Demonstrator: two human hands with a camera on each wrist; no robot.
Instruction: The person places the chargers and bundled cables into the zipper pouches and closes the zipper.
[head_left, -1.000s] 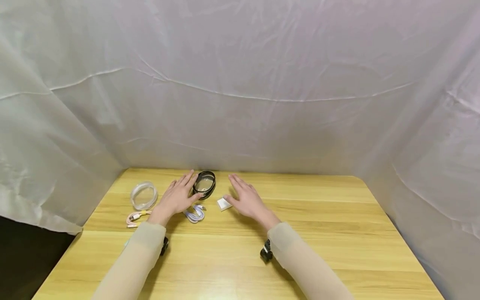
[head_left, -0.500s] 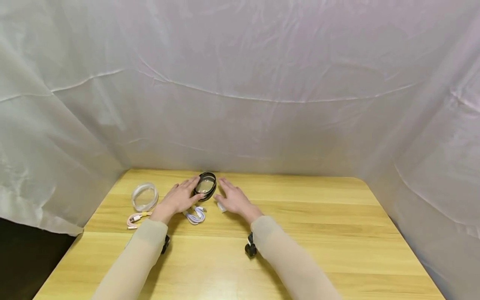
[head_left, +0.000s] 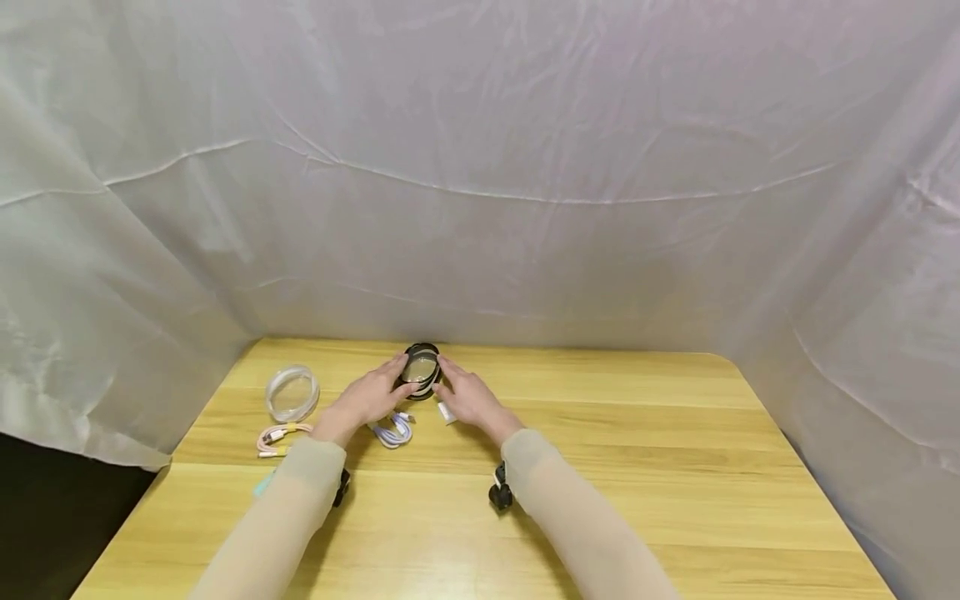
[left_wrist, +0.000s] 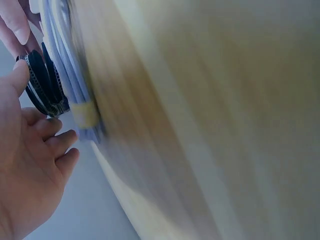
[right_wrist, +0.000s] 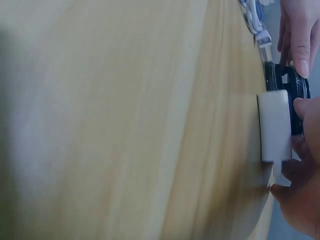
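Observation:
A black coil of stacked bands (head_left: 423, 392) lies near the back of the table, between my hands. My left hand (head_left: 372, 395) is at its left side with the fingers extended and the thumb at its front. On the opposite side, my right hand (head_left: 472, 397) reaches the coil with its fingertips and thumb. The left wrist view shows the left thumb against the bands (left_wrist: 42, 82), other fingers at their far side. A white block (right_wrist: 275, 125) sits just in front of the right fingers. A bundled lavender cable (head_left: 393, 434) with a yellow tie (left_wrist: 84, 114) lies by the left hand.
Left of the left hand are a clear whitish coil (head_left: 272, 398) and a pink cable (head_left: 262, 437). A teal thing (head_left: 262, 485) is partly hidden by the left sleeve. Pale sheeting (head_left: 525, 250) hangs behind the wooden table (head_left: 675, 483).
My right hand has moved left to the black coil, past the white block. The left hand has shifted slightly right, and the coil has moved a little right with it.

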